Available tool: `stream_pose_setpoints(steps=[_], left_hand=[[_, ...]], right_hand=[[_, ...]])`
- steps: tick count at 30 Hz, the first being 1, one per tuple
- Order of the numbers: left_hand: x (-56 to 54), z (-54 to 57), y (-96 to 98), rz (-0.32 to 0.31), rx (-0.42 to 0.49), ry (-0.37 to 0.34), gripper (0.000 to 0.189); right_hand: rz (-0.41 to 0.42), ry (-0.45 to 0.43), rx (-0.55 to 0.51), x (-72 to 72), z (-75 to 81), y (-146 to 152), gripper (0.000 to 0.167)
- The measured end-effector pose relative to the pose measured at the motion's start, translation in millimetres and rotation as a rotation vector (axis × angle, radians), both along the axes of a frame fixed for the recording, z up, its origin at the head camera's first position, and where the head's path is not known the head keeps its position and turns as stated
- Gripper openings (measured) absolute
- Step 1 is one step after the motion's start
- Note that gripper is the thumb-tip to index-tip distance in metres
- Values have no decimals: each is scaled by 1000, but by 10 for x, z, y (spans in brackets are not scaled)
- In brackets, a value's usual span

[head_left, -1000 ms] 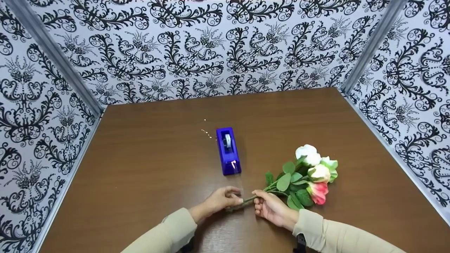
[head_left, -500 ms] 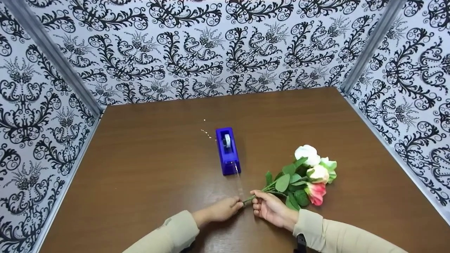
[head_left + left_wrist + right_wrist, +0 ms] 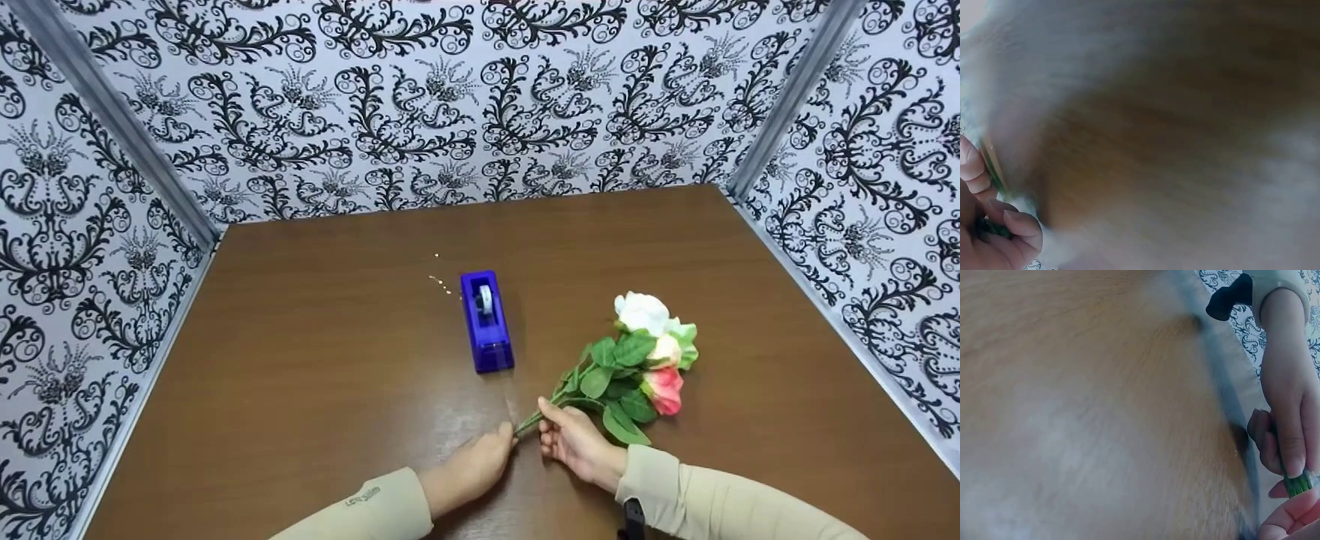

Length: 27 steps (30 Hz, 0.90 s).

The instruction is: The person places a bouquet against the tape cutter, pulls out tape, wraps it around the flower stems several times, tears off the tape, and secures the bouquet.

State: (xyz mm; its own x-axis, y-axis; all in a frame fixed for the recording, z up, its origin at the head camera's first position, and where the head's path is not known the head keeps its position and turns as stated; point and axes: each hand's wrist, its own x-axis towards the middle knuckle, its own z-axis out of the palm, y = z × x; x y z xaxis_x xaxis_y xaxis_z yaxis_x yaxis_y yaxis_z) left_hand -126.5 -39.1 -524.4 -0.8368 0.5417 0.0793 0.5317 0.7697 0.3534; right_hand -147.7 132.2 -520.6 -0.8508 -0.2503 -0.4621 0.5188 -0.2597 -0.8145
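A bunch of roses [image 3: 637,360], white, cream, green-tinged and pink with green leaves, slants over the table in the head view. My left hand [image 3: 472,465], its back turned up, grips the lower ends of the stems. Higher on the stems [image 3: 534,420], my right hand [image 3: 577,446] pinches them between thumb and fingers. A thin strip of clear tape [image 3: 509,397] runs from the blue tape dispenser [image 3: 487,322] down to the stems beside my left fingers. Green stem ends [image 3: 1297,486] show between both hands in the right wrist view. The left hand's own fingers hide the stem tips in the head view.
The brown wooden table [image 3: 337,337] is enclosed by black-and-white patterned walls [image 3: 420,112] at the back and both sides. Small bright specks [image 3: 442,285] show left of the dispenser.
The left hand has rolled over at the stem ends, hiding its fingertips. The roses have swung left and away from me. The right hand keeps its pinch; the dispenser stays put.
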Motion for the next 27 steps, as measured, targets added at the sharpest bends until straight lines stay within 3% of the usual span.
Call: stream_pose_setpoints(steps=[2,5,7,11,14,16,21,27], left_hand=[[-10,-6,-2,7,30,-26,16],[-42,20,-14,37,147,-182,22],[-84,45,-24,45,284,-335,30],[-207,86,-73,52,547,-718,35],[-281,87,-128,43,617,-946,33],[-308,83,-160,24,631,-1031,32],[-313,70,-174,8,652,-1059,27],[-276,59,-128,25,623,-891,21]], right_hand=[[0,13,4,-8,6,10,17],[31,20,-2,-23,21,39,14],[59,19,-13,-33,32,64,14],[116,24,-34,-58,55,107,12],[155,36,-46,-73,74,121,10],[171,34,-51,-83,78,125,8],[184,22,-62,-105,78,126,8],[207,36,-72,-119,65,118,10]])
